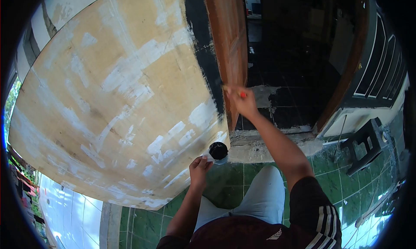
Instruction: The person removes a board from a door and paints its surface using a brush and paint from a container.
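My right hand (243, 103) is closed around a paintbrush, whose orange-red handle end (243, 94) sticks out from the fist. Its bristles are blurred and meet the wall beside the door frame, at the edge of a black painted strip (207, 60). Lower down, my left hand (199, 168) grips the pale edge of a small container (222, 161) of black paint by thumb and fingers. The container is held upright close to the wall's lower corner. The cream wall (143, 84) carries many white filler-like patches.
A brown wooden door frame (225, 45) borders a dark doorway with a worn concrete sill (268, 140). At the right, a dark plastic stool (366, 145) lies tipped near a thin stick (340, 138). Green tiles (234, 179) cover the floor under me.
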Motion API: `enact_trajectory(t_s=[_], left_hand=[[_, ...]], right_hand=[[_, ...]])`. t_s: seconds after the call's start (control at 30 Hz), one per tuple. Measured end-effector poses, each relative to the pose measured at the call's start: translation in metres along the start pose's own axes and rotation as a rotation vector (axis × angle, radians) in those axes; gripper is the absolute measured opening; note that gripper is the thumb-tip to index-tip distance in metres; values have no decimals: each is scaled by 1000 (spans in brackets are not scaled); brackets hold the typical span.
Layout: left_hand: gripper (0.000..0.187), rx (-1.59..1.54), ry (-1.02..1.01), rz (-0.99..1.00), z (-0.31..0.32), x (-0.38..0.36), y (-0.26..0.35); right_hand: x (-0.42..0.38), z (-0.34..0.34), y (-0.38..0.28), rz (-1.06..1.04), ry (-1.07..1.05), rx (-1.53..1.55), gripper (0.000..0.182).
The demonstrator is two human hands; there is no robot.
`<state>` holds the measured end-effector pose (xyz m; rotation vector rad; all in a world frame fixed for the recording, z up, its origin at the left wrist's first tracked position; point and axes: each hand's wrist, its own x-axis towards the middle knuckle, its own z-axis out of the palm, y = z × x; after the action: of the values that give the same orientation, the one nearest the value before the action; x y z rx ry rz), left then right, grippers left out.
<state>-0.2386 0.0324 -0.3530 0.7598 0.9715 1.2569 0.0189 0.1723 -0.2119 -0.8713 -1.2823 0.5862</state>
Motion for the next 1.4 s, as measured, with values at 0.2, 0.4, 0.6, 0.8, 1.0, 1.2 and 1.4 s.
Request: enact_trajectory(t_s=[0.2, 0.4, 0.6, 0.8, 1.0, 1.2, 1.4], left_hand=[[23, 18, 15, 32, -18, 1, -5], [27, 55, 26, 29, -26, -4, -9], [26, 47, 21, 49, -11, -9, 2], [22, 32, 8, 85, -7, -12, 1], [24, 37, -37, 80, -2, -17, 10], [24, 2, 28, 56, -9, -8, 9], [27, -61, 71, 23, -8, 5, 12]], right_hand=[[-93, -38, 58, 252, -97, -557, 25], [-128, -13, -26, 191, 4, -225, 20], [-133, 18, -59, 197, -268, -275, 20], [-144, 44, -20, 174, -560, -526, 26], [-152, 58, 6, -111, -623, -715, 18], [-145, 52, -20, -120, -457, -592, 13], [-150, 40, -27, -126, -422, -527, 15]])
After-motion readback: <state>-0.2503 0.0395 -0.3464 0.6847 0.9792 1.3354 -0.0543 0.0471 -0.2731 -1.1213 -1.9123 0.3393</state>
